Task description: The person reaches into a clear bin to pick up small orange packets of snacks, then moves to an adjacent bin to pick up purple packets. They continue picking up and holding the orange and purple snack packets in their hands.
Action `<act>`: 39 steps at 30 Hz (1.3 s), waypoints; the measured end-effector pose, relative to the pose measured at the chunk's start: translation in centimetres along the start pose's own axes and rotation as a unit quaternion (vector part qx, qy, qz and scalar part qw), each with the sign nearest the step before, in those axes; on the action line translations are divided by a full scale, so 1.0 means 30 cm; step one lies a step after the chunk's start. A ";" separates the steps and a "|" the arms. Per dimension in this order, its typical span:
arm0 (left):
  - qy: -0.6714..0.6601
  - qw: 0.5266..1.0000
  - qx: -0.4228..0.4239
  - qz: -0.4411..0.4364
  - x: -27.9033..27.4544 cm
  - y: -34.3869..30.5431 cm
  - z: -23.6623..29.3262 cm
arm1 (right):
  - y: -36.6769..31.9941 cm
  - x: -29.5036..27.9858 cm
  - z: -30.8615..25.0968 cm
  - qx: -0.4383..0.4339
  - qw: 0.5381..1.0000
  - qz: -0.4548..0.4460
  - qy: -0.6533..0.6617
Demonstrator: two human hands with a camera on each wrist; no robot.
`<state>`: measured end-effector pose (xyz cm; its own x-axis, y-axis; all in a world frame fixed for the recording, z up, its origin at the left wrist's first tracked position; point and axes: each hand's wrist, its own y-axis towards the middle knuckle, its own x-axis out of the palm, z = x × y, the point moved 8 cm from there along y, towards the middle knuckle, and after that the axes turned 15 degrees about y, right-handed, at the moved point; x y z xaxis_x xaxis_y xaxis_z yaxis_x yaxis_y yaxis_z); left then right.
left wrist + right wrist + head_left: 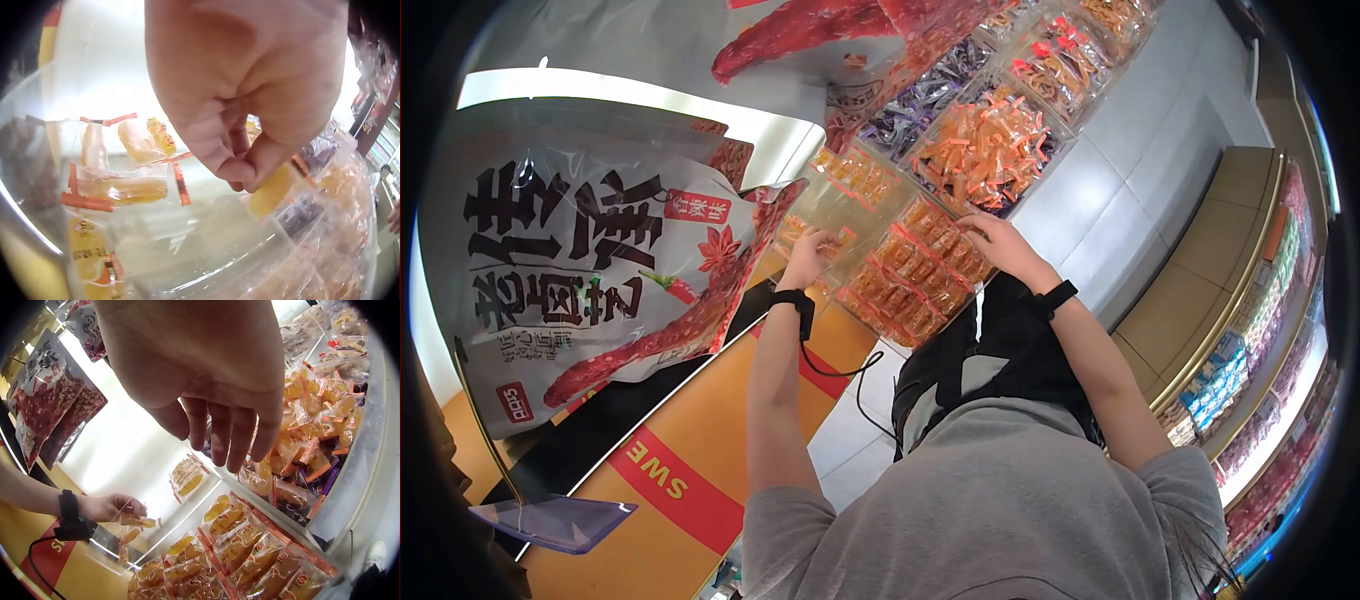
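Note:
My left hand [808, 258] pinches a small yellow snack in a clear wrapper [272, 190] between thumb and fingertips. It is above a clear plastic bin compartment [187, 250], where several similar wrapped snacks [125, 190] lie along one side. Beside this compartment, another holds neat rows of orange-yellow wrapped snacks [915, 270]. Over the far corner of those rows is my right hand [1003, 248], fingers loosely extended and nothing held. In the right wrist view its fingertips hang close over the divider, near a loose heap of orange-wrapped sweets [319, 419].
Large printed snack bags [600, 260] stand to the left. Further bins of purple-wrapped sweets [925, 95] continue beyond. A yellow and red counter front [670, 490] lies below the left forearm, where a black cable [870, 385] hangs. Stocked shelves [1250, 340] line the right.

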<state>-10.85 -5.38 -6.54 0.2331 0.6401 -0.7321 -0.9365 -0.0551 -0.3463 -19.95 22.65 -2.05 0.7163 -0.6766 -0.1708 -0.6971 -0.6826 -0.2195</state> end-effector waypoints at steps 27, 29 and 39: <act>0.340 0.928 0.097 0.119 -0.002 0.040 0.164 | 0.002 0.000 0.018 0.019 1.000 -0.004 0.012; 0.313 0.937 0.044 0.148 -0.024 0.051 0.144 | 0.002 -0.001 0.020 0.020 1.000 -0.004 0.011; 0.249 0.947 -0.195 -0.064 0.074 0.085 -0.018 | 0.000 -0.006 0.001 0.002 1.000 -0.001 -0.002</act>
<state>-12.58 -4.50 -9.36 0.5232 0.2257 -0.8218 -0.7475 -0.3417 -0.5697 -20.06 22.79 -2.06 0.7184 -0.6737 -0.1735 -0.6950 -0.6836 -0.2230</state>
